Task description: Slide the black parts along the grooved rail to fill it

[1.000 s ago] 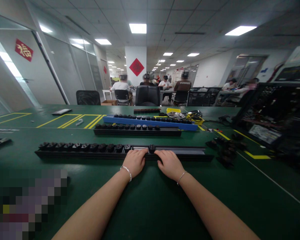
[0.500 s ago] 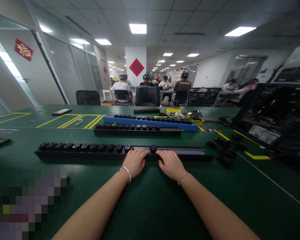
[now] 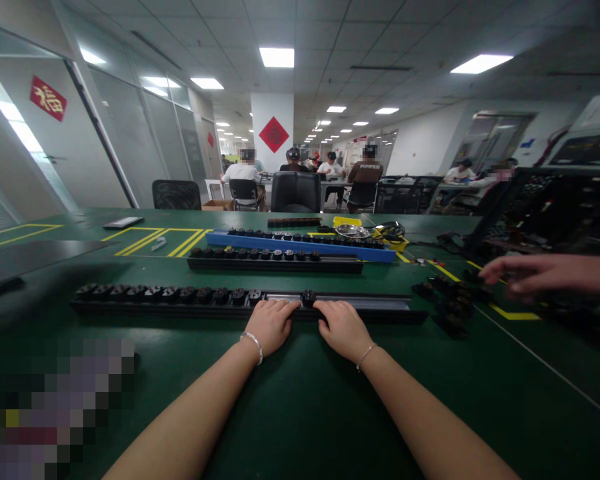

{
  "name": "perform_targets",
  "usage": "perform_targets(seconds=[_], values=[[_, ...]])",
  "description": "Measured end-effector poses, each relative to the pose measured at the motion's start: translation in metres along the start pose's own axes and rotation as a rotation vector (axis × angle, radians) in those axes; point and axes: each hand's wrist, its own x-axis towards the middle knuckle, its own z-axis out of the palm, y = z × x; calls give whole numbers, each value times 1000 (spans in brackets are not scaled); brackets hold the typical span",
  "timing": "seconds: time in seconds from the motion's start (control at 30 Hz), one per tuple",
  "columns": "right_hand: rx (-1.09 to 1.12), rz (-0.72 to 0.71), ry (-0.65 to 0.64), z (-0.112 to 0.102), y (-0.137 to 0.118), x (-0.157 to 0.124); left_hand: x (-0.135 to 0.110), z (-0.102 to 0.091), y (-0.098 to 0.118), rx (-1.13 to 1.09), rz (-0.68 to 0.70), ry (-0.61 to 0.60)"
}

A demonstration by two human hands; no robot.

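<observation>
A long black rail [image 3: 370,307] lies across the green table [image 3: 290,400] in front of me, with a row of several black round parts [image 3: 170,293] seated along its left half. My left hand [image 3: 273,325] and my right hand [image 3: 344,328] rest side by side on the rail's near edge, fingers curled over it. One black round part [image 3: 309,297] sits in the rail just beyond the gap between my fingertips. The rail's right half shows a bare metal groove.
Behind lie a second black rail [image 3: 275,261] and a blue rail [image 3: 300,243], both carrying parts. Loose black parts [image 3: 450,300] are heaped at right, where another person's hand [image 3: 520,273] reaches in. A metal bowl [image 3: 351,231], chairs and seated people are farther back.
Another person's hand has come in from the right above the loose parts. A dark flat shape has appeared at the left edge. My hands stay on the rail.
</observation>
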Motion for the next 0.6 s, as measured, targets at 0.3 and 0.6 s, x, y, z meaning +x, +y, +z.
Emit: perform_targets(seconds=[0.3,0.6], values=[[5,11,3,-1,2,-1,0,0,0,-3,-2,-6],[-9,27,-3,-1,4,-1,0,0,0,-5,-15,-7]])
